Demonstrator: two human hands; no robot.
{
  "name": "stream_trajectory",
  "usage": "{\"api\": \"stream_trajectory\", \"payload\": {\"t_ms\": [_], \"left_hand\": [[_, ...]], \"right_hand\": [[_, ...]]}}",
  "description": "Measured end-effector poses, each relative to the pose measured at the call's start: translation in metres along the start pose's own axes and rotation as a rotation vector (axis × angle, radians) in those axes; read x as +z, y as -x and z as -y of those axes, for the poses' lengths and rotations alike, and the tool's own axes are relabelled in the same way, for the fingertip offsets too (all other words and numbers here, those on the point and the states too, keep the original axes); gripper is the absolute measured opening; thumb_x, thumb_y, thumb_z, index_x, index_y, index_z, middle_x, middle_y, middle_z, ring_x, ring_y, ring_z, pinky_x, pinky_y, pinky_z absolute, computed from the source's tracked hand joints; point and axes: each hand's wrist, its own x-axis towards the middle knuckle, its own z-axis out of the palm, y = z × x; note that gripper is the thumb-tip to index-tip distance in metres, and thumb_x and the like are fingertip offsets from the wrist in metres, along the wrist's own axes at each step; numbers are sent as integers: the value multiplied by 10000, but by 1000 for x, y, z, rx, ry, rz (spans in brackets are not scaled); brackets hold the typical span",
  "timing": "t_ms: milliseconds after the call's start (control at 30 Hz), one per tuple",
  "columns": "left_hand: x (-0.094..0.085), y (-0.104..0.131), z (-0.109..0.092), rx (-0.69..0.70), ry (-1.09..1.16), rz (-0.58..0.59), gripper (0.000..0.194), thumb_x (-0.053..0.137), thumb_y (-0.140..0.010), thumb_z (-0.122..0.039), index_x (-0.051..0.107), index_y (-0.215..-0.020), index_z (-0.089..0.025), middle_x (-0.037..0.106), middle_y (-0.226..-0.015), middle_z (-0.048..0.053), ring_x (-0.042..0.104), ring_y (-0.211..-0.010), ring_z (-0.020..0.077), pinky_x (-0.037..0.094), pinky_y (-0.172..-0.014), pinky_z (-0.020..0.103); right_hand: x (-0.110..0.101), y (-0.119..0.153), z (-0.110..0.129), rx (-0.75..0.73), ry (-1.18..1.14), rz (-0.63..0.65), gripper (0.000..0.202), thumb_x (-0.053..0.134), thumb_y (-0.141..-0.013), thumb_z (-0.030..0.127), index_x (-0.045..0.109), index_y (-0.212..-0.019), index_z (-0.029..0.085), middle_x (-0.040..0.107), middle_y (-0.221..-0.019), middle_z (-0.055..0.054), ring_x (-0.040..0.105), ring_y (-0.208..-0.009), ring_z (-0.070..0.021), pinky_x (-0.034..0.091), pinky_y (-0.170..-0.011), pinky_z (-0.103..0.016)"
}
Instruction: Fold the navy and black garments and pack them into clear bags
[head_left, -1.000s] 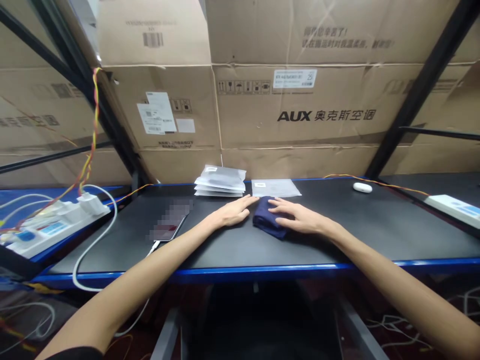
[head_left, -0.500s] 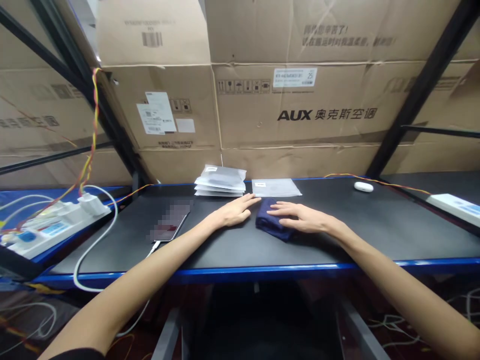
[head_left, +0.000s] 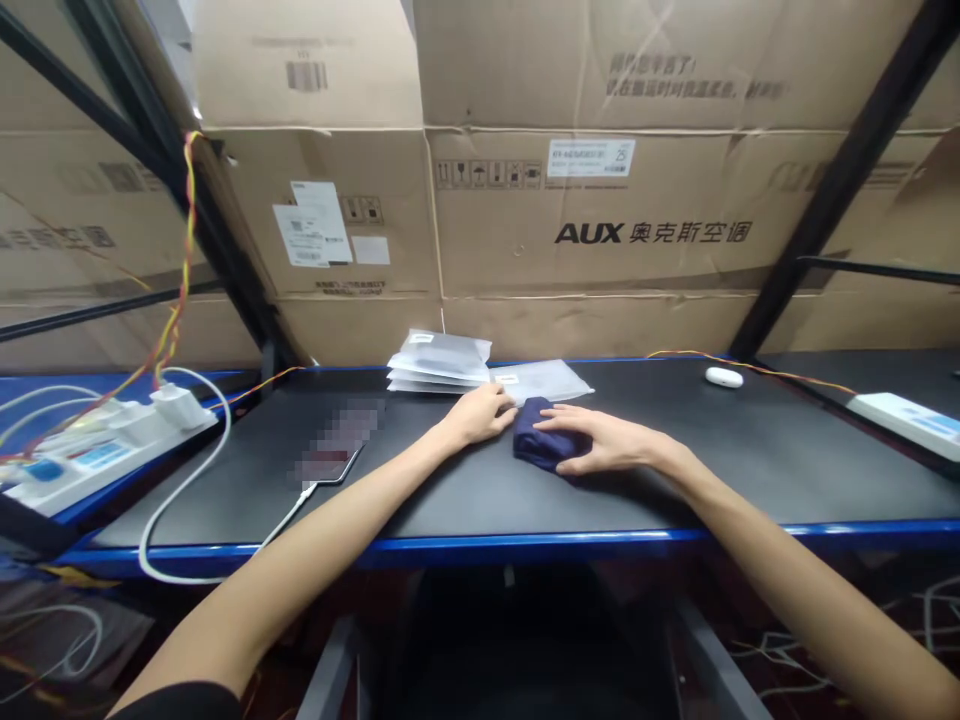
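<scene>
A folded dark blue cloth bundle lies on the black tabletop. My right hand grips its right side, fingers over the top and thumb at the near edge. Just left of the bundle, my left hand has its fingers curled down at the near left corner of a flat frosted plastic bag with a small white label. Beside that bag, to the left, is a stack of several similar frosted bags.
A phone with a white charging cable lies left of my left forearm. Power strips sit at both sides, and a white earbud case is at the back right. Cardboard stands behind the table.
My left hand has moved slightly right and its fingers have curled onto the single bag, which has shifted left and turned. My right hand has closed more around the bundle, now bunched higher.
</scene>
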Motion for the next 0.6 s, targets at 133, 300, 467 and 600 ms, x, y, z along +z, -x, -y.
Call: {"api": "stream_trajectory", "payload": {"t_ms": [133,300,467,600], "left_hand": [[-2,-1,4,-47,70,-23,278,551,-917,-401,726,-846,-198,713,-981,61,649,-893,217,511,-836,311],[-8,0,3,-129,65,8,177,584,-855,-318,722,-826,-211,737,-837,36,658,-778,212,496,-724,283],[-13,3,-6,-248,7,1,135,585,-776,-242,704,-835,-225,735,-862,40,667,-805,241,482,-681,292],[-14,4,-11,-317,-9,-68,107,599,-756,-244,671,-824,-203,727,-854,60,659,-766,234,476,-664,290]], "right_hand": [[0,0,-4,-31,21,-46,720,723,-740,298,521,-1430,327,453,-1530,-35,325,-1452,-318,274,-1184,-507],[-1,0,-6,-74,72,-86,703,681,-739,229,534,-1419,328,522,-1477,-34,409,-1405,-308,320,-1157,-503],[0,-1,-4,-140,86,-139,694,647,-754,197,523,-1435,257,591,-1396,-86,536,-1286,-285,392,-1105,-451],[1,-2,-3,-153,87,-150,650,628,-748,167,572,-1390,250,622,-1351,-84,557,-1253,-286,404,-1089,-448]]}}
